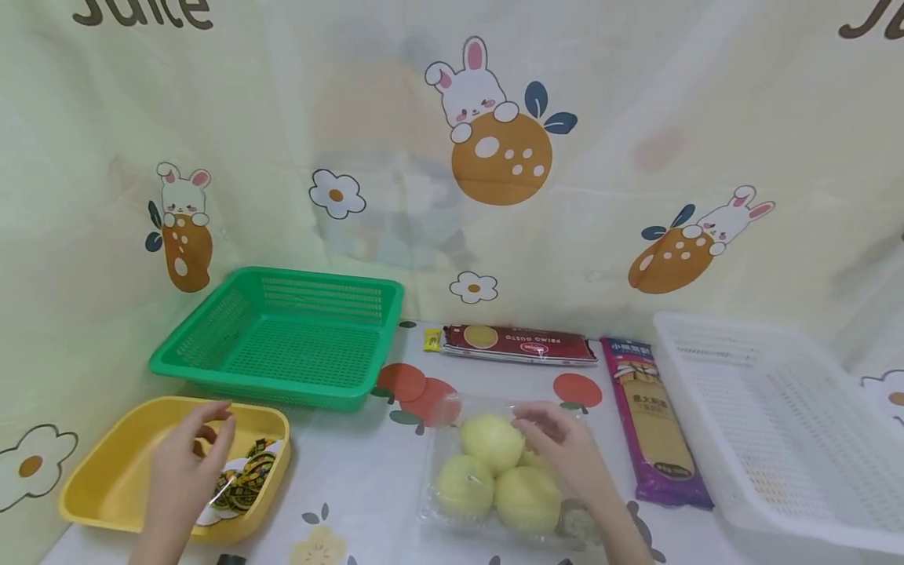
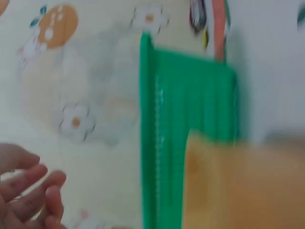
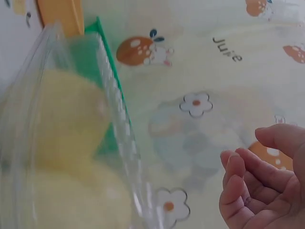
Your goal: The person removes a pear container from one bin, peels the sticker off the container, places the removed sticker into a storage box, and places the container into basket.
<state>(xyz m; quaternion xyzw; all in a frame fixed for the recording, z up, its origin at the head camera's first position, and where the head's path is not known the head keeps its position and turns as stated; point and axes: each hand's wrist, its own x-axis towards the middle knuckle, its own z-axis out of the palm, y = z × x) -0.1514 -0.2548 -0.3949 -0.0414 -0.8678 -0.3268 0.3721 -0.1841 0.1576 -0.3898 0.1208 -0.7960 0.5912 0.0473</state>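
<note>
My left hand (image 1: 185,463) hovers over the yellow basin (image 1: 88,482), its fingers loosely bent and nothing seen between them. Dark green and yellow patterned packets (image 1: 247,480) lie in the basin's right part. Over the right side of a clear plastic box (image 1: 432,510) is my right hand (image 1: 561,439), with relaxed, bent fingers and no thing in them. Inside that box sit several round pale yellow-green fruits (image 1: 462,486). The right wrist view shows the right hand (image 3: 262,181) apart from the box wall. In the left wrist view the left hand (image 2: 28,191) also holds nothing.
A green basket (image 1: 304,353) stands behind the basin. A dark red package (image 1: 523,345) and a small yellow packet (image 1: 432,340) lie along the back. To the right are a purple spaghetti pack (image 1: 657,424) and a white basket (image 1: 784,408). A patterned curtain (image 1: 395,102) hangs behind.
</note>
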